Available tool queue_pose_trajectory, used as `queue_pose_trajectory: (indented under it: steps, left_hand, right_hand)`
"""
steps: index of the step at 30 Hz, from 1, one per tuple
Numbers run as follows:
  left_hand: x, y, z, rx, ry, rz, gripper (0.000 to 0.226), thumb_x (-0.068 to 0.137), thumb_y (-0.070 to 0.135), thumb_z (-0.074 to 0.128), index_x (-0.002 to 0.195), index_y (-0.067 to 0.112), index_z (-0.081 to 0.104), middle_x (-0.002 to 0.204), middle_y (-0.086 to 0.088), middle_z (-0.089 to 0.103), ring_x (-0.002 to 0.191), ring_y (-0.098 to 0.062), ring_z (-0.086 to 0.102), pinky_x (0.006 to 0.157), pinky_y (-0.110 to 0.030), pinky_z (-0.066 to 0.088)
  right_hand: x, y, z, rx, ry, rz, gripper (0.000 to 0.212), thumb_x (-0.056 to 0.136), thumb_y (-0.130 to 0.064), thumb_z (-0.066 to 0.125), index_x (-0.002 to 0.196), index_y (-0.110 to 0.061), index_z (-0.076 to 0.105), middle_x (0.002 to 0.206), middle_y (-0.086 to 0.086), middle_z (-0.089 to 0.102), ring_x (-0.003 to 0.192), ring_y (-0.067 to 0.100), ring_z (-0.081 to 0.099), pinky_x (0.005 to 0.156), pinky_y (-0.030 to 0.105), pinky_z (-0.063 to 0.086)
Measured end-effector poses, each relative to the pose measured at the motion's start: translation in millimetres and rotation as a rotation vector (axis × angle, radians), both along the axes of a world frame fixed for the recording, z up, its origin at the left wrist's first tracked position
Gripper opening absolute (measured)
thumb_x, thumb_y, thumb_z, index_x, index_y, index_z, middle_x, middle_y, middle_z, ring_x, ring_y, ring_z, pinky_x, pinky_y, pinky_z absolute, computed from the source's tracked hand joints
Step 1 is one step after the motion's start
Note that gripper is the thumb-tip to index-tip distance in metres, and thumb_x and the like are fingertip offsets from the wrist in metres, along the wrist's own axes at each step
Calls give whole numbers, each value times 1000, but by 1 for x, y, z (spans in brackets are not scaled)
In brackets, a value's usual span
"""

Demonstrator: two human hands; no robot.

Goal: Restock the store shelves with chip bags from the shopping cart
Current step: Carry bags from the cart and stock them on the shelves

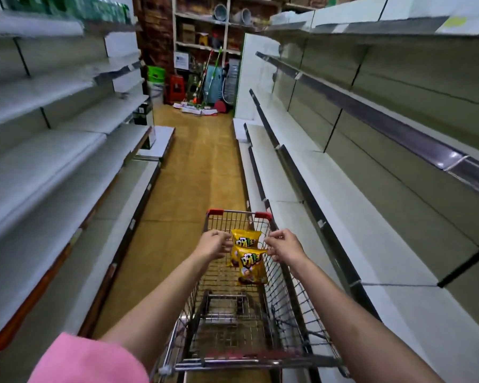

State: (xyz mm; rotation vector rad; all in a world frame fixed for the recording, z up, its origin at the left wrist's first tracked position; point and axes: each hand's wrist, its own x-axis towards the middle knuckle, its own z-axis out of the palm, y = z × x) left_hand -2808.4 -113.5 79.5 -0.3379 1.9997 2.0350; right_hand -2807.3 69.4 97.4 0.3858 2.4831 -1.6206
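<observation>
your left hand and right hand each pinch a yellow chip bag over the shopping cart, logo unreadable.

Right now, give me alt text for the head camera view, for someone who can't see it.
Both hands, left hand and right hand, reach over a shopping cart, each pinching a corner of a yellow chip bag; a second bag sits behind it. Bare shelves line the aisle.

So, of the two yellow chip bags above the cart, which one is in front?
The lower chip bag, pinched by the right hand, overlaps the upper chip bag, which sits nearer the left hand.
</observation>
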Motion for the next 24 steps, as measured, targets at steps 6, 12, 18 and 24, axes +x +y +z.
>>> queue_pose_trajectory:
  steps: [6,12,18,24]
  left_hand:
    - [-28,9,-41,34,-111,34,18,99,8,42,88,8,56,74,-5,58,60,-12,50,54,-18,36]
    - [-66,24,-95,-5,-235,91,17,100,8,39,94,5,55,76,-7,58,62,-14,52,54,-18,40]
    - [-108,50,-148,-11,-348,116,19,100,9,42,111,3,56,82,-6,60,66,-13,55,51,-16,46]
    - [-155,67,-195,-40,-379,105,25,102,12,37,119,2,52,89,-5,60,72,-12,56,52,-13,49]
  right_hand:
    - [-41,11,-40,-14,-86,30,12,95,-12,54,107,-10,52,106,8,59,71,12,55,54,20,42]
    - [-88,22,-103,-57,-238,41,14,96,-11,54,109,-7,51,102,9,59,67,11,56,55,21,44]
    - [-136,36,-165,-66,-346,57,8,96,-11,53,104,-10,53,94,5,61,68,10,53,55,19,41]
    - [-179,48,-221,-31,-425,67,20,96,-12,52,115,-6,52,102,7,61,66,7,52,52,15,39]
